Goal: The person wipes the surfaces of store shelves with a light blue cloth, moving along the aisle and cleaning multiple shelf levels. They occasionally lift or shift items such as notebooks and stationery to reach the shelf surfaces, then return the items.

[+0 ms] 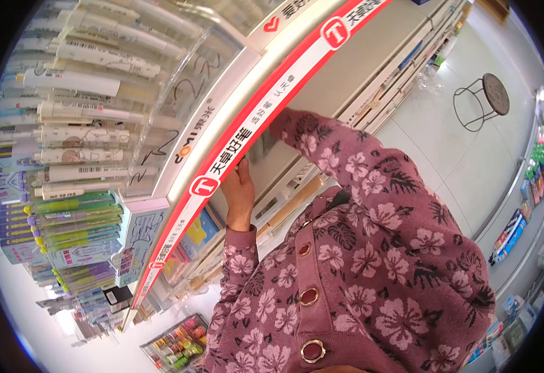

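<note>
My left hand [240, 193] reaches under a red-and-white shelf-edge strip [272, 100], which hides most of its fingers. Its thumb points up, close to a small dark green bit that I cannot make out. Of my right hand [277, 122] only a part by the wrist shows; the strip covers the rest. Between the two hands lies a blurred greyish patch [261, 148], perhaps a cloth or a reflection, on the pale shelf board [332, 70] below. What either hand holds is hidden.
Pens in clear racks [99, 107] crowd the upper shelf, beside boxes of green pens [76, 219]. A round stool [495, 94] stands on the tiled floor [468, 154]. Stocked shelves [510, 275] line the right. A wire basket of colourful packets [178, 342] sits at the bottom.
</note>
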{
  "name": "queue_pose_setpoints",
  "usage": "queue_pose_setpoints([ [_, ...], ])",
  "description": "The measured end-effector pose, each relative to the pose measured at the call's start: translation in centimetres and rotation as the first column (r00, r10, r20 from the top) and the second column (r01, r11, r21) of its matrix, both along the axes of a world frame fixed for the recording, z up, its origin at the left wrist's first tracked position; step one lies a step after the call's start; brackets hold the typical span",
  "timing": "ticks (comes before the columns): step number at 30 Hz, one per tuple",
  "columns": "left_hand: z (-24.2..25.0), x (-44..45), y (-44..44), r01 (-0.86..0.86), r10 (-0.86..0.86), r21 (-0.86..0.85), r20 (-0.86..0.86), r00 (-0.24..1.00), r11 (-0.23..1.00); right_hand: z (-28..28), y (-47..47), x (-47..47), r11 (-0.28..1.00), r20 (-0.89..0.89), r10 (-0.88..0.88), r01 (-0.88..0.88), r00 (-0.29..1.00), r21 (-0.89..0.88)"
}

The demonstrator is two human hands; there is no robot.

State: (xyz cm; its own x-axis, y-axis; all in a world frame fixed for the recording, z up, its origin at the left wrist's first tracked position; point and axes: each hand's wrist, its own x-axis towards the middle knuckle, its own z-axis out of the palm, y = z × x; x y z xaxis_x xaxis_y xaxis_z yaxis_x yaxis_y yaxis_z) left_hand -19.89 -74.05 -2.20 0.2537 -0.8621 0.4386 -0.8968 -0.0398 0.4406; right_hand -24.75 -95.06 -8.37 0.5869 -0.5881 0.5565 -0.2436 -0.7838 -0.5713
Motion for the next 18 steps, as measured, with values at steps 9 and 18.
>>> queue_pose_setpoints([
  [9,0.6,-1.8,-1.3,0.129,-0.115,0.037,-0.256,0.960,0.991,1.3,3.9,-16.4,0.965,-0.240,-0.241,0.206,0.940,-0.159],
  [18,0.8,-3.5,1.9,0.106,-0.085,0.061,-0.281,0.956,0.992,6.6,-1.8,-35.9,0.553,-0.219,-0.832,0.793,0.509,-0.256],
])
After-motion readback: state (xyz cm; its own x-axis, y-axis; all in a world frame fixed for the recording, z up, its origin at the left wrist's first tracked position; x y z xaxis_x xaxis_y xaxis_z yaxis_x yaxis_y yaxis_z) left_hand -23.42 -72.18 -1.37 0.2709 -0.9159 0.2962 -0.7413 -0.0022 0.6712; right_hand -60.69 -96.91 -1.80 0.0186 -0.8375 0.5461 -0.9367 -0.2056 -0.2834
